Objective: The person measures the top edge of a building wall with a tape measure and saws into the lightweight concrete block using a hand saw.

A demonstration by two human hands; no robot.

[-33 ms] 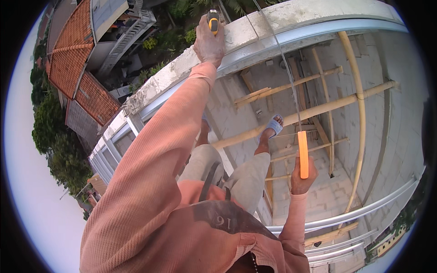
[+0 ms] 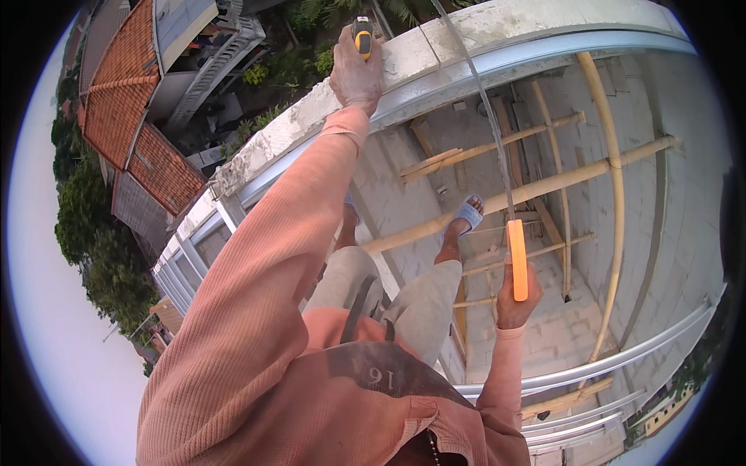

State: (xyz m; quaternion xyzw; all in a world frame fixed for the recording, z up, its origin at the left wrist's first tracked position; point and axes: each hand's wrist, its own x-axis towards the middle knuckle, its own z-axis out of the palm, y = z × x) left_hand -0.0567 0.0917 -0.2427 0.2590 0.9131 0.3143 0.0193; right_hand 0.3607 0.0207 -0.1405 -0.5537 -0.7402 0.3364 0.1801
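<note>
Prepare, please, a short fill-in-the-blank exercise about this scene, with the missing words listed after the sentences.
1. The yellow-and-black tape measure is in the person's ____ hand.
2. The tool handle gripped by the right hand is ____ in colour.
3. The slippers on the person's feet are ____ in colour.

Missing words: left; orange; blue.

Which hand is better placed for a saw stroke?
Right, probably: the right hand holds the saw by its orange handle, blade toward the wall. The left hand holds a tape measure.
</note>
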